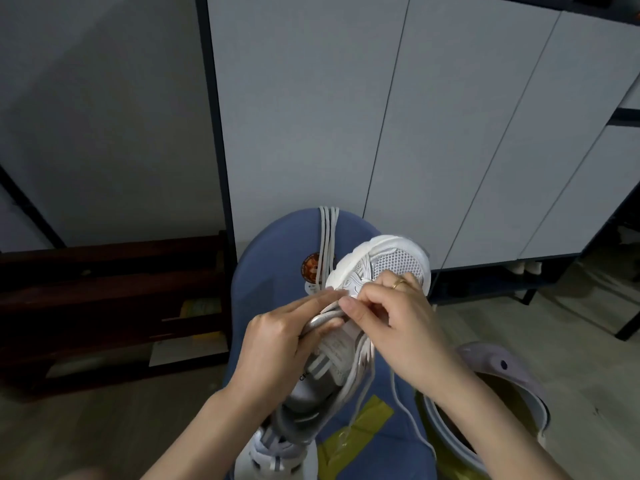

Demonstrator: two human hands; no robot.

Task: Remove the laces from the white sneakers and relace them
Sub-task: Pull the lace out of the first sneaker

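A white and grey sneaker [388, 261] lies on my blue-clad lap, toe pointing away from me. My left hand [277, 341] grips its left side and tongue near the eyelets. At the same eyelets, my right hand [391, 317], with a gold ring, pinches a white lace [363, 393]. Loose lace trails down the sneaker's right side. Another white lace [327, 244] hangs folded over my knee. The heel of a second white sneaker [273, 452] shows at the bottom, partly hidden by the first.
A blue bucket with a lilac lid [502, 368] stands at my right. A dark wooden rack [114, 306] sits low on the left. Grey cabinet doors [381, 116] rise in front. A yellow patch [367, 424] marks the blue fabric.
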